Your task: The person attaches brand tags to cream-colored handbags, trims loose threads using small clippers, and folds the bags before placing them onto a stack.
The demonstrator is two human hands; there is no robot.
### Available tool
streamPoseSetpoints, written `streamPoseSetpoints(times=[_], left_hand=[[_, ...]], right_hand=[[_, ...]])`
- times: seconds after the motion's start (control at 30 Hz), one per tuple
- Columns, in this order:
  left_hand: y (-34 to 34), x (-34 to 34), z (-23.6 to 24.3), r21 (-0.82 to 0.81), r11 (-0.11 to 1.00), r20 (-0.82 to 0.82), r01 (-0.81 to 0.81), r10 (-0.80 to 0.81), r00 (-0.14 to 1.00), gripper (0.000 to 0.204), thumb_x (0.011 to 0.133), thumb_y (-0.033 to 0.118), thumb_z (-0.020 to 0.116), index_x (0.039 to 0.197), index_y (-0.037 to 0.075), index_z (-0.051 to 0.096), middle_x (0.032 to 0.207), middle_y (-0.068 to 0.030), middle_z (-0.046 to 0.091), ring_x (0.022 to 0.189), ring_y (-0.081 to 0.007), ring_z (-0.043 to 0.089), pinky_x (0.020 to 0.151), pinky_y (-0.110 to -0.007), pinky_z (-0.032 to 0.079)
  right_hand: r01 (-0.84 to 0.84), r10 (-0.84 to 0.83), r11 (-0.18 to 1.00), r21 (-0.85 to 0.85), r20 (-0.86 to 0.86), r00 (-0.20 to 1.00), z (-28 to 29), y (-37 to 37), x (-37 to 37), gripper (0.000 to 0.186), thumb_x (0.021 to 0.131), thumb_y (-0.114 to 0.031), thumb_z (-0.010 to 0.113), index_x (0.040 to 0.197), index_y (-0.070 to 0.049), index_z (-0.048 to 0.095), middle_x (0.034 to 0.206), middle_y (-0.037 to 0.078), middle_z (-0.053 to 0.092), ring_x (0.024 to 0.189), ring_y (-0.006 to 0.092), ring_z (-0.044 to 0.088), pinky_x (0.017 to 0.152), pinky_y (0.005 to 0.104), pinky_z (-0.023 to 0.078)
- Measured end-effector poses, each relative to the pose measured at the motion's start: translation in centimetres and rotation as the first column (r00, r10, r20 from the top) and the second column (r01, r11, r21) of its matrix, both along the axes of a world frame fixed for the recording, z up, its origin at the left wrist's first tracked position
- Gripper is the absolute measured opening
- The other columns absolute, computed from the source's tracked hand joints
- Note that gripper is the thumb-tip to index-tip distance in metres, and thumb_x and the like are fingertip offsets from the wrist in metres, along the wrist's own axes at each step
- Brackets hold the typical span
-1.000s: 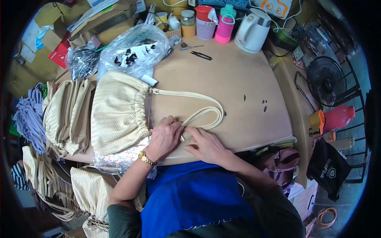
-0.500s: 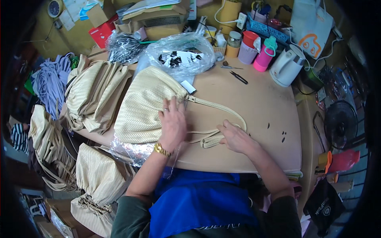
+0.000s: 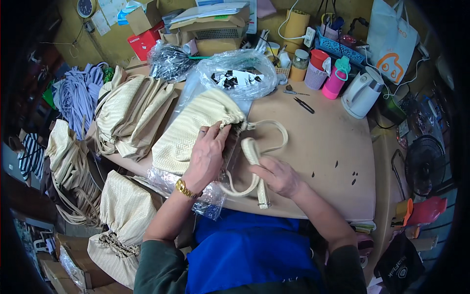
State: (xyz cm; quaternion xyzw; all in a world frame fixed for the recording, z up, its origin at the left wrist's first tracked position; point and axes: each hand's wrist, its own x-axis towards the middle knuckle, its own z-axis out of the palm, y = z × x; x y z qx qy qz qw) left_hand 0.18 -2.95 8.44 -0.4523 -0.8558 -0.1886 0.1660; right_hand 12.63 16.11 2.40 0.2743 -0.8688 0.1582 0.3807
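A cream woven drawstring bag (image 3: 188, 120) lies on the table, its gathered mouth turned toward the right. My left hand (image 3: 206, 154), with a gold watch at the wrist, grips the rim of that mouth, fingertips curled over the edge. In my right hand (image 3: 280, 176) the cream strap (image 3: 251, 151) is pinched in a folded bundle, a metal-tipped end hanging below. The strap loops from the top of the mouth round to the bag's lower side. Clear plastic film (image 3: 208, 198) sticks out from under the bag near the table's front edge.
Stacked cream bags (image 3: 132, 112) lie at the left, with another bag (image 3: 127, 201) below them. A clear plastic sack (image 3: 240, 73) sits behind. Thread snips (image 3: 304, 105), a pink bottle (image 3: 336, 78) and a white kettle (image 3: 362, 93) stand or lie toward the back right.
My left hand has gone from lying on the bag to gripping its mouth, which now gapes. My right hand has lifted and bundled the strap. The white tag is no longer visible.
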Motion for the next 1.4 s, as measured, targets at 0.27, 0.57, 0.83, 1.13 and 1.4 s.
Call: streamPoseSetpoints(times=[0.27,0.57,0.83,1.13,1.4], left_hand=[[0.8,2.7,8.3,0.082,0.966,-0.062,0.244,-0.24,0.969,0.054,0.069,-0.007,0.059,0.122,-0.001,0.062,0.12,-0.018,0.061,0.106,-0.0358,0.056,0.095,-0.04,0.046],[5.1,2.1,10.9,0.213,0.811,0.205,0.545,-0.583,0.787,0.038,0.075,-0.006,0.058,0.109,0.007,0.07,0.118,-0.0149,0.062,0.097,-0.0366,0.062,0.091,-0.04,0.048],[4.9,7.1,6.1,-0.083,0.774,-0.157,0.627,-0.632,0.759,0.028,0.076,0.023,0.074,0.1,0.013,0.062,0.099,-0.0048,0.057,0.099,-0.026,0.054,0.096,-0.041,0.041],[3.3,3.5,6.4,-0.071,0.65,0.009,0.757,-0.758,0.652,0.028,0.069,0.009,0.073,0.095,0.01,0.062,0.099,-0.0053,0.058,0.095,-0.0264,0.056,0.087,-0.037,0.048],[3.2,3.4,7.6,-0.246,0.592,0.02,0.767,-0.788,0.615,0.02,0.079,0.014,0.065,0.099,0.012,0.061,0.103,-0.0055,0.057,0.097,-0.0254,0.058,0.089,-0.038,0.049]], right_hand=[[0.116,-0.153,0.986,0.12,0.367,0.917,9.0,-1.8,-3.5,0.044,0.082,-0.012,0.061,0.124,-0.003,0.058,0.122,0.019,0.058,0.115,0.0338,0.058,0.088,0.0353,0.053],[0.029,-0.493,0.82,0.571,0.681,0.542,15.2,2.7,-3.1,0.066,0.09,-0.033,0.061,0.15,-0.017,0.037,0.145,0.012,0.049,0.128,0.0242,0.052,0.106,0.039,0.042],[0.042,-0.442,0.896,0.442,0.876,0.192,17.4,3.8,1.3,0.037,0.086,-0.027,0.067,0.115,-0.004,0.065,0.101,0.018,0.069,0.094,0.0311,0.067,0.081,0.0414,0.051],[0.323,0.146,0.8,-0.506,0.687,0.712,16.0,15.4,13.5,0.058,0.079,-0.009,0.074,0.135,-0.006,0.057,0.134,0.012,0.057,0.111,0.0229,0.061,0.091,0.0329,0.05],[0.219,-0.206,0.976,-0.018,0.263,0.943,23.8,6.6,8.1,0.033,0.08,-0.004,0.067,0.114,-0.005,0.069,0.079,0.0,0.064,0.073,0.0129,0.059,0.074,0.0283,0.046]])
